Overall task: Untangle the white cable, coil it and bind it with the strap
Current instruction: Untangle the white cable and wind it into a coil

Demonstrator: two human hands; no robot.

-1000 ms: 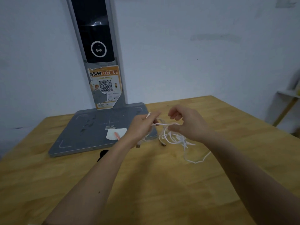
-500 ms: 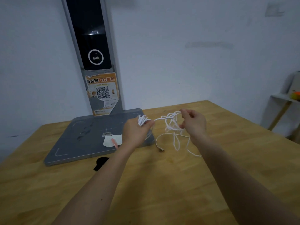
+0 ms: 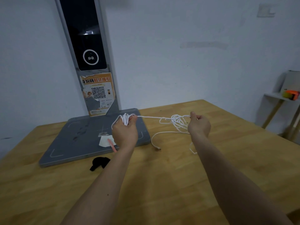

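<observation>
White cable (image 3: pixel 154 117) stretches taut in the air between both hands, above the wooden counter (image 3: pixel 162 184). The left hand (image 3: pixel 125 133) has its fingers closed around a bundle of loops; the right hand (image 3: pixel 199 126) pinches a tangled knot, and loose strands hang down to the counter with the plug end lying there. The black strap (image 3: pixel 99 163) lies near the left forearm, just beside the grey scanner base (image 3: pixel 73 143), which carries a white paper slip (image 3: pixel 105 141).
</observation>
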